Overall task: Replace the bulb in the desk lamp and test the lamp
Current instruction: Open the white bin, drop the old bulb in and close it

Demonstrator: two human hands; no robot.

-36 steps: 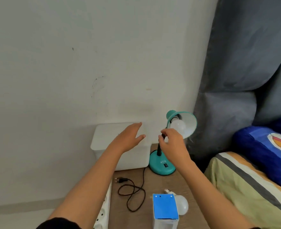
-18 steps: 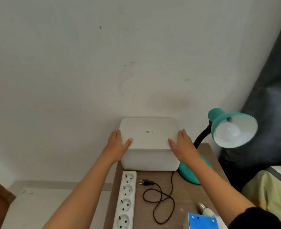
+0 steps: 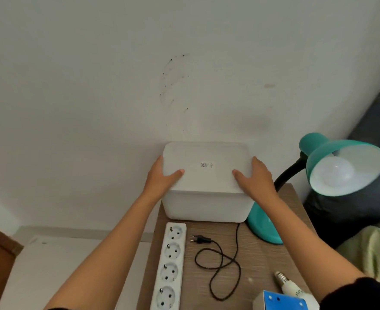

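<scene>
A teal desk lamp [image 3: 325,153] stands at the table's right with a white bulb [image 3: 334,173] in its shade, unlit. Its teal base [image 3: 262,229] is partly behind my right arm. The lamp's black cord and plug [image 3: 201,239] lie loose on the table, beside a white power strip [image 3: 171,265]. A second bulb [image 3: 287,285] lies near the front right, next to a blue-topped box [image 3: 278,300]. My left hand [image 3: 162,177] and my right hand [image 3: 253,177] grip opposite sides of a white lidded box [image 3: 207,198] against the wall.
The wooden table [image 3: 258,276] is narrow, with its left edge just beyond the power strip. A white wall rises right behind the white box. A dark cushion [image 3: 363,198] and a green bedcover [image 3: 374,253] lie to the right. Pale floor lies to the left.
My right hand left the lamp's neck and both hands went to the white box, closing on its two sides. The view swung left and closer.
</scene>
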